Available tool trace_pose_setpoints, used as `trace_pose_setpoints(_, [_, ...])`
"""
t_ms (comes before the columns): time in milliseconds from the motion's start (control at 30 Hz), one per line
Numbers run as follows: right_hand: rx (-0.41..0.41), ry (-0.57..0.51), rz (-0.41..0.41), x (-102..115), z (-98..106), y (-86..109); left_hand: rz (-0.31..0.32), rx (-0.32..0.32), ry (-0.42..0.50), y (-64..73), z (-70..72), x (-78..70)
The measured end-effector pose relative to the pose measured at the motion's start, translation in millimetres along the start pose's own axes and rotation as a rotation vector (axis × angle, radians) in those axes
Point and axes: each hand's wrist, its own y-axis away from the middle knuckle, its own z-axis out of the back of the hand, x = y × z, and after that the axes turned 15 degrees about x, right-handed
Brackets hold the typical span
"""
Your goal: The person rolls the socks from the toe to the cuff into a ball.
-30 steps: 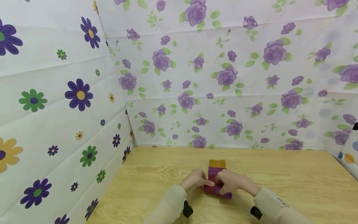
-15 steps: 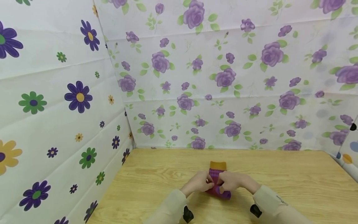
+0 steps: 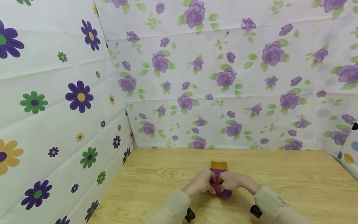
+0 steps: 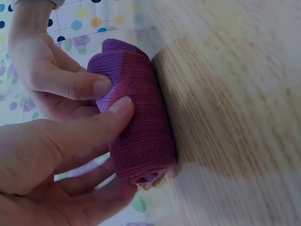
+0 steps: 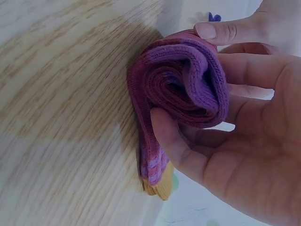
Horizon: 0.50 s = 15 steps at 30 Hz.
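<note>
- On the table [image 3: 156, 177], the sock [image 4: 141, 117] lies partly rolled, its yellow end [image 3: 219, 165] flat.
- The left hand [image 3: 202, 183] has shifted closer to the right hand [image 3: 234, 180] this past second; both pinch the roll between thumb and fingers.
- Rolling looks well along, I'd judge.

From my remote station I read the knit roll [image 4: 146, 115] as matt, ribbed, slightly rough cloth. The tabletop [image 3: 156, 177] looks like smooth, grained wood or laminate, the sleeves [image 3: 171, 206] matt fabric; the flowered sheet [image 3: 201, 79] is creased, cloth or plastic, I can't tell.
</note>
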Motion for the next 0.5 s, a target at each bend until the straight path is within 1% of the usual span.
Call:
trace_pose_setpoints(100, [-0.007, 0.006, 0.007, -1, 0, -0.1, 0.008, -0.016, 0.012, -1.6, 0.1, -1.0])
trace_pose_setpoints(200, [-0.022, 0.026, 0.016, -2, -1, 0.7, 0.027, -0.017, 0.036, -4.3, 2.0, -1.7])
trace_pose_setpoints(300, [-0.042, 0.045, 0.04, -3, -3, 1.7, 0.037, -0.005, 0.019, -6.8, 5.6, -1.3])
trace_pose_setpoints(367, [-0.067, 0.054, 0.067, -4, -5, 4.1, 0.04, 0.006, 0.02, -9.3, 8.5, -1.3])
trace_pose_setpoints(500, [-0.143, 0.097, 0.123, -8, -10, 6.2, 0.062, 0.038, 0.078, -12.5, 12.7, 0.8])
